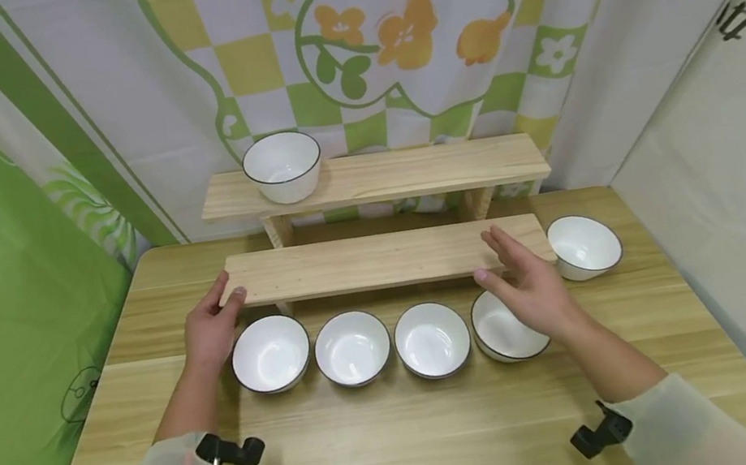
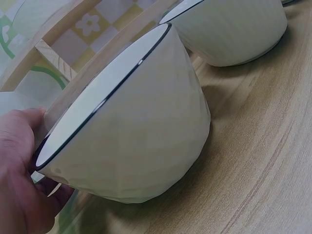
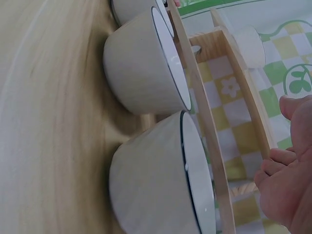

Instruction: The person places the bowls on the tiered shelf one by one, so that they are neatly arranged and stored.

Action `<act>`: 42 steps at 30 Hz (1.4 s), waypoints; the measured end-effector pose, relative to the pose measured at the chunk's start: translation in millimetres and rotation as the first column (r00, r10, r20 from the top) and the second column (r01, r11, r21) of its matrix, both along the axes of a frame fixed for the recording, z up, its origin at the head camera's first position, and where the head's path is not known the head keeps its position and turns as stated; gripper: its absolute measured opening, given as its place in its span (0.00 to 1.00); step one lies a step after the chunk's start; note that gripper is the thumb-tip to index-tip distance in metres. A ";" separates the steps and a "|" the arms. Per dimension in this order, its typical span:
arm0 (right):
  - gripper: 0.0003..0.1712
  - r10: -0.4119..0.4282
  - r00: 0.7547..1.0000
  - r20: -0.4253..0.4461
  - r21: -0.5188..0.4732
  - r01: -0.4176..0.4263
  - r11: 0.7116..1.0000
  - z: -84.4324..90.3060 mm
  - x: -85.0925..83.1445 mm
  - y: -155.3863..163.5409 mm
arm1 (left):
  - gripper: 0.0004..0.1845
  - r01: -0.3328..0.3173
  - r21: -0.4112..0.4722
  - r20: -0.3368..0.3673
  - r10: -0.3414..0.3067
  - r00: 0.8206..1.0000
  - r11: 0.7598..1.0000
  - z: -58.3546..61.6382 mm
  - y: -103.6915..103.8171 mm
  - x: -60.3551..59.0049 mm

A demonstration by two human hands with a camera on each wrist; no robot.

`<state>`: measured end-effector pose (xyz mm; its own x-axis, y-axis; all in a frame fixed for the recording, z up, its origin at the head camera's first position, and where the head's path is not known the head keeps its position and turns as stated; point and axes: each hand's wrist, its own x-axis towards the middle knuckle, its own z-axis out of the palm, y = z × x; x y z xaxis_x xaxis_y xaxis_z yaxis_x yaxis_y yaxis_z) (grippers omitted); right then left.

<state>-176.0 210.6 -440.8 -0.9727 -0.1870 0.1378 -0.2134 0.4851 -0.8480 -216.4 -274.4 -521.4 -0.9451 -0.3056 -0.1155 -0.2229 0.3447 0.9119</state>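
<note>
Currently: left hand (image 1: 210,331) fingers relaxed, thumb tip against left end of lower shelf board (image 1: 385,261); nothing gripped. Right hand (image 1: 528,285) spread flat, fingers straight, hovering at board's right end, above rightmost row bowl (image 1: 500,330). Board long axis left to right across table (image 1: 408,440). Four bowls rowed just before it; fifth bowl (image 1: 584,245) beside right end, tilted; sixth bowl (image 1: 283,165) on upper shelf (image 1: 407,173).

Head view looks down from above — wrist views sit table-level, sharing bowls (image 1: 352,348).
</note>
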 end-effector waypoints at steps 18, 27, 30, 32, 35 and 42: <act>0.46 -0.052 0.998 -0.019 0.140 0.054 0.989 -21.7 16.3 31.7 | 0.33 -0.010 0.019 -0.004 0.010 1.000 1.000 1.5 1.8 -0.5; 0.47 -0.059 0.996 -0.062 0.224 0.071 0.972 -31.7 24.7 40.4 | 0.33 -0.018 0.026 0.007 0.018 1.000 1.000 3.3 2.4 -0.2; 0.48 -0.057 0.997 -0.060 0.249 0.070 0.966 -36.7 27.1 42.5 | 0.32 -0.014 0.037 0.005 0.014 1.000 0.999 3.6 2.5 0.7; 0.50 -0.054 0.998 -0.042 0.265 0.064 0.962 -40.0 28.6 43.9 | 0.32 -0.018 0.042 0.004 0.017 1.000 0.999 3.1 2.3 1.1; 0.52 -0.054 0.998 -0.008 0.280 0.054 0.958 -44.0 31.0 45.5 | 0.32 -0.023 0.038 0.002 0.023 1.000 0.999 1.8 2.1 1.1; 0.63 -0.063 0.997 0.032 0.311 0.050 0.949 -52.3 35.3 49.0 | 0.32 -0.018 0.031 0.000 0.018 1.000 0.999 2.1 3.5 1.2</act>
